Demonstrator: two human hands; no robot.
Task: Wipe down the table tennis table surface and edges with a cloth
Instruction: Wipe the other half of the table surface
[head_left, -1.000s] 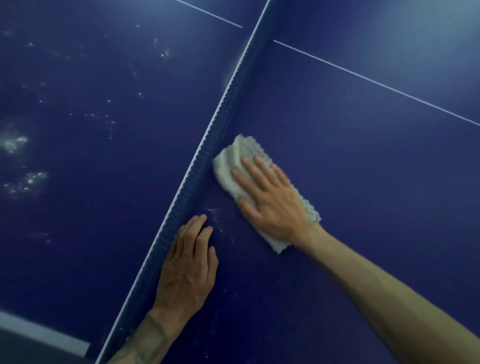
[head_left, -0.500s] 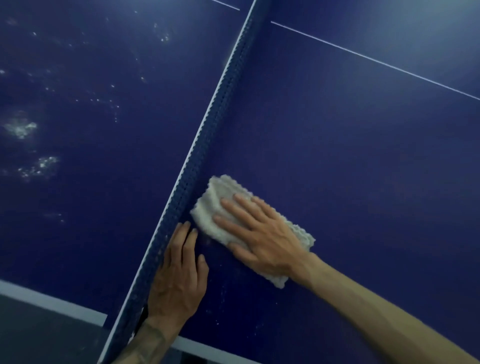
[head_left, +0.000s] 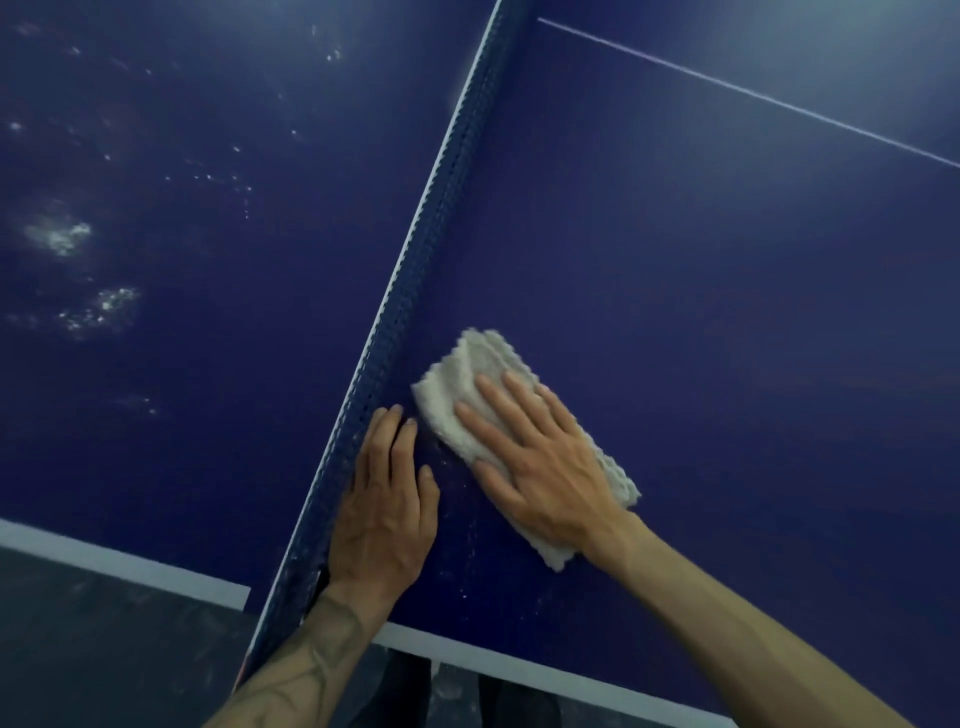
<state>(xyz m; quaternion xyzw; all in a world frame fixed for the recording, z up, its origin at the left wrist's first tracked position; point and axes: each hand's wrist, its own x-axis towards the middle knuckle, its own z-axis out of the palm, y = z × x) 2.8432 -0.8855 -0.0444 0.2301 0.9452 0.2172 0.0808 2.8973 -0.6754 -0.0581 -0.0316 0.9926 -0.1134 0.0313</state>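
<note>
Cloth (head_left: 467, 374), just one folded off-white fluffy piece, is sitting on the right half of the dark blue table tennis counter (head_left: 701, 312), just beside the single blue mesh net with the white top band (head_left: 415, 270). Two hands are showing. The right hand (head_left: 540, 467) is pressing down on the cloth, fingers (head_left: 498, 400) spread out straight on top, not curling around it. The left hand (head_left: 384, 509) is lying palm-down right alongside the net's base, fingers straight and together, gripping nothing. Left of the net, two bigger whitish dusty smudges (head_left: 62, 234) plus scattered specks are showing.
</note>
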